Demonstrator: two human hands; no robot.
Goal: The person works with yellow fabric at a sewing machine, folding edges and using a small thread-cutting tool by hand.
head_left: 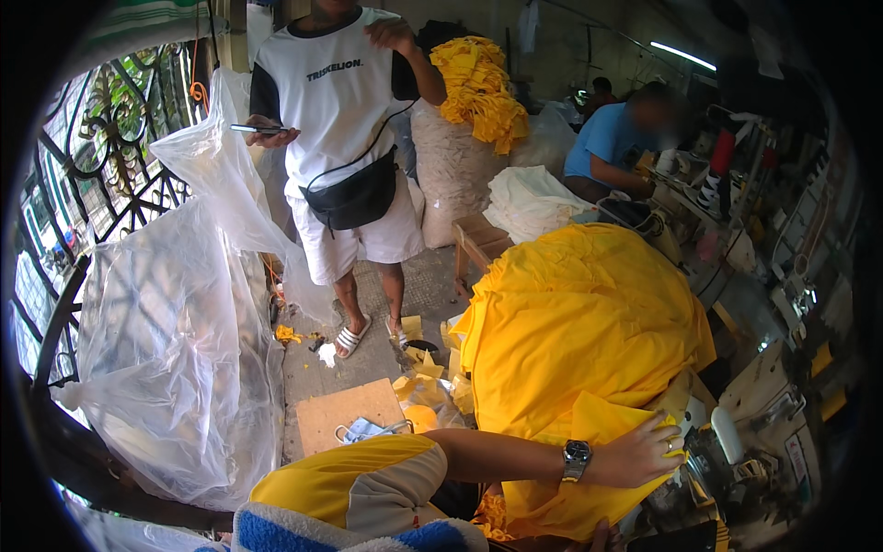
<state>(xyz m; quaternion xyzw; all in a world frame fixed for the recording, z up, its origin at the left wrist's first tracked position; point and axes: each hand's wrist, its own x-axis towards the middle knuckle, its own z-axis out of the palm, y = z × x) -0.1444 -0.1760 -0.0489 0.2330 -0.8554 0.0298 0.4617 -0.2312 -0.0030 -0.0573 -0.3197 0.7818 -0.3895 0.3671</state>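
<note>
My left hand [644, 449], with a watch on its wrist and a ring, is closed on the edge of a yellow cloth [552, 501]. The cloth hangs below the hand and runs up toward a large heap of yellow fabric [579, 313]. At the lower edge only a bit of my right hand [602, 535] shows, close to the cloth's bottom; its fingers are mostly hidden. Just right of my left hand stands what looks like a sewing machine [727, 434], partly in shadow.
A person [345, 120] in a white shirt stands ahead, holding a phone [258, 129]. Another person [602, 138] in blue sits bent over at the back right. Clear plastic sheeting [175, 340] covers the left side. Yellow scraps and a brown board [345, 414] lie on the floor.
</note>
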